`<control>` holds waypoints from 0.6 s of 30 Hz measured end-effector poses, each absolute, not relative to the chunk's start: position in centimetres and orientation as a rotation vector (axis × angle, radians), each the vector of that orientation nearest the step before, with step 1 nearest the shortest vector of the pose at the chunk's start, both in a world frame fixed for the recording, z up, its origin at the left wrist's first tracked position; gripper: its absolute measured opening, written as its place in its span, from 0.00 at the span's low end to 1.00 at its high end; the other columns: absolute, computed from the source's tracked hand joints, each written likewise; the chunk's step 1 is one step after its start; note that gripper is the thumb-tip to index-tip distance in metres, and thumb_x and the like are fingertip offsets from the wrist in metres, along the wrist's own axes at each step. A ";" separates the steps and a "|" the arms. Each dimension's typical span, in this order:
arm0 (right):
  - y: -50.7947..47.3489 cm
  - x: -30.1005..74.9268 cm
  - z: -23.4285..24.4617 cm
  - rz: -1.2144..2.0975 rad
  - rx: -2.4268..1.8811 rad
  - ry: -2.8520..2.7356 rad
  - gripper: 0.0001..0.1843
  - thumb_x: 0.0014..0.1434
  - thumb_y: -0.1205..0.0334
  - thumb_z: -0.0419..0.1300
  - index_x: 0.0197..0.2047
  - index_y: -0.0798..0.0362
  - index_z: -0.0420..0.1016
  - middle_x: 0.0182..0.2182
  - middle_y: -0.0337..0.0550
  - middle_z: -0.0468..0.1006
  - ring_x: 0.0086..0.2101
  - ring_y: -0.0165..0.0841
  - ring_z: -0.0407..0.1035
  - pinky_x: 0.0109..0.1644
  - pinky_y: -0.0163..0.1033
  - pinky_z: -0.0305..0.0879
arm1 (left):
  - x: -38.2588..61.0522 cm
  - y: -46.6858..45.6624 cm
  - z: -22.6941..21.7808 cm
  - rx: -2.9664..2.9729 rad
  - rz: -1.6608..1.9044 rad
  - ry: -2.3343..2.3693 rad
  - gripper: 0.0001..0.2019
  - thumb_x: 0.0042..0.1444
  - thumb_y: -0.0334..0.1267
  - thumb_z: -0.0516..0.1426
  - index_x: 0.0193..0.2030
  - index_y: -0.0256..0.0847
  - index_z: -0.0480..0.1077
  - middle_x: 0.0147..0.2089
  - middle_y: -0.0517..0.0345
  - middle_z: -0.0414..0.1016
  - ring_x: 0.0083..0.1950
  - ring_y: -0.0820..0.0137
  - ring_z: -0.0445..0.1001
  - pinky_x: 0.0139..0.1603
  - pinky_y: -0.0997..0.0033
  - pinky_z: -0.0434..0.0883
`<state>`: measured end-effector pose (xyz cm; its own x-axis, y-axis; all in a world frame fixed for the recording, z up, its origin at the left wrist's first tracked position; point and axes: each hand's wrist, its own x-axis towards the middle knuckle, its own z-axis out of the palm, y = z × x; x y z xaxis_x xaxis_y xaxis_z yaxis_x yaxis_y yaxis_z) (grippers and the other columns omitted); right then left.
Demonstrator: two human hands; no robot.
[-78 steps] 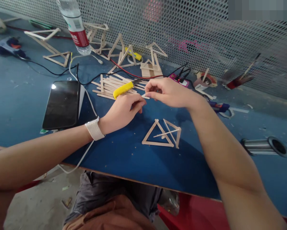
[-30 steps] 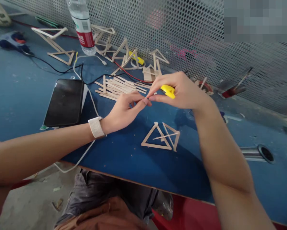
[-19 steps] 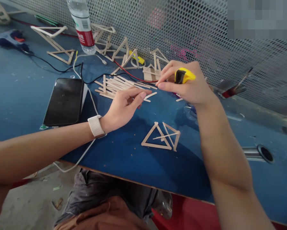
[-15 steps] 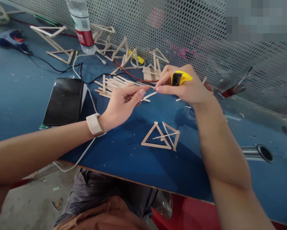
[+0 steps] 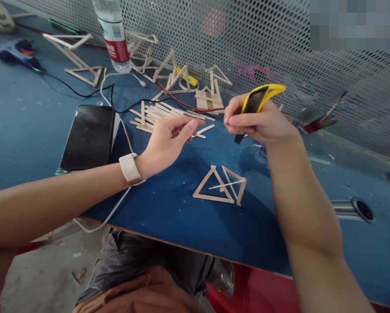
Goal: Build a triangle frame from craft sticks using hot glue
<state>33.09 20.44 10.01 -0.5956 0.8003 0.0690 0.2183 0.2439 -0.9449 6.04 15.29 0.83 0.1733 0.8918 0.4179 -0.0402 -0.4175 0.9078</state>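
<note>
My right hand (image 5: 263,124) is closed around a yellow and black utility knife (image 5: 267,92), tilted, with its dark end pointing down below the fingers. To its left, my left hand (image 5: 169,141) has thumb and forefinger pinched together; whatever sits between them is too small to make out. A gap separates the two hands. Behind the left hand lies a pile of wooden craft sticks (image 5: 159,111), partly hidden by it. Nearer the table edge, a triangle of glued craft sticks (image 5: 213,199) lies beside a second stick frame (image 5: 242,191).
Along the perforated metal screen (image 5: 172,21) stand several stick frames and a water bottle (image 5: 117,51). A black phone (image 5: 88,137), a white cable (image 5: 125,132) and a blue glue gun (image 5: 15,54) are on the left. A metal tube (image 5: 362,210) lies at the right.
My right hand has moved right, away from my left fingertips. The knife has turned in it and shows more of its length. The left hand stays almost where it was, still pinched.
</note>
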 end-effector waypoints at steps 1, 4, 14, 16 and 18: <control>20.6 33.6 10.0 1.374 -0.919 -1.941 0.15 0.61 0.51 0.83 0.38 0.50 0.85 0.25 0.35 0.81 0.18 0.23 0.54 0.21 0.40 0.42 | 6.0 15.3 0.8 1.598 1.372 0.838 0.29 0.79 0.69 0.67 0.53 0.43 0.94 0.42 0.51 0.90 0.38 0.70 0.80 0.41 0.70 0.80; 21.0 34.5 10.0 1.413 -0.929 -1.936 0.16 0.60 0.52 0.83 0.38 0.50 0.85 0.26 0.36 0.81 0.19 0.23 0.55 0.21 0.40 0.41 | 6.0 15.3 0.9 1.608 1.372 0.836 0.30 0.79 0.70 0.67 0.53 0.43 0.94 0.41 0.52 0.89 0.37 0.71 0.80 0.41 0.71 0.80; 19.9 31.1 10.7 1.371 -1.020 -2.450 0.15 0.70 0.47 0.79 0.43 0.50 0.91 0.35 0.43 0.92 0.36 0.35 0.82 0.41 0.42 0.74 | 6.1 15.3 0.8 1.616 1.383 0.803 0.34 0.75 0.77 0.66 0.55 0.46 0.95 0.44 0.52 0.90 0.39 0.70 0.79 0.42 0.69 0.78; 19.9 30.3 10.3 1.334 -0.953 -2.465 0.14 0.70 0.48 0.80 0.41 0.50 0.90 0.33 0.41 0.91 0.32 0.33 0.78 0.39 0.41 0.72 | 6.2 15.3 0.8 1.610 1.397 0.778 0.33 0.75 0.77 0.67 0.53 0.47 0.95 0.42 0.53 0.89 0.39 0.69 0.78 0.42 0.68 0.76; 19.8 29.6 9.8 1.269 -0.937 -2.419 0.13 0.67 0.50 0.81 0.39 0.49 0.90 0.31 0.40 0.88 0.30 0.32 0.73 0.36 0.42 0.68 | 6.3 15.3 0.7 1.593 1.401 0.765 0.31 0.75 0.76 0.68 0.49 0.49 0.95 0.41 0.54 0.88 0.40 0.68 0.77 0.42 0.66 0.76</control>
